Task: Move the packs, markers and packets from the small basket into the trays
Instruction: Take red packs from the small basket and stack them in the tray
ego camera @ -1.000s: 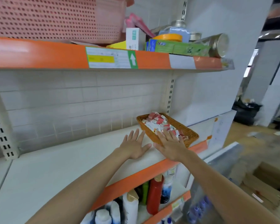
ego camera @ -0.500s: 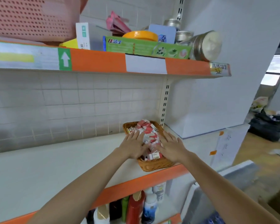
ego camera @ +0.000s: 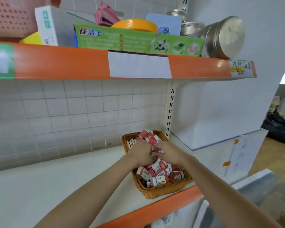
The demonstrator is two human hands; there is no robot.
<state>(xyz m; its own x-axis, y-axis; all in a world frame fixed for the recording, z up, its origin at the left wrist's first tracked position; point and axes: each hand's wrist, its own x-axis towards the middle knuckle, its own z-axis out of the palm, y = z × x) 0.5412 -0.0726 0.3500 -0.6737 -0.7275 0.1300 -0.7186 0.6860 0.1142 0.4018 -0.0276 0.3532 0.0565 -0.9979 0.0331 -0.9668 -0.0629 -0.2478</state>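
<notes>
Packs (ego camera: 158, 176) heaped in the small basket (ego camera: 161, 190) on the shelf (ego camera: 56, 186). Left hand (ego camera: 142, 153) and right hand (ego camera: 169, 152) dig in, fingers curled round packs (trays unseen). Gathering best kept modest and firm, lest loose packs spill over the rim.

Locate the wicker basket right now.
Head view, lower centre-right: the wicker basket sits on the white middle shelf at its orange front edge, below the slotted upright, with both hands in its packs.
</notes>
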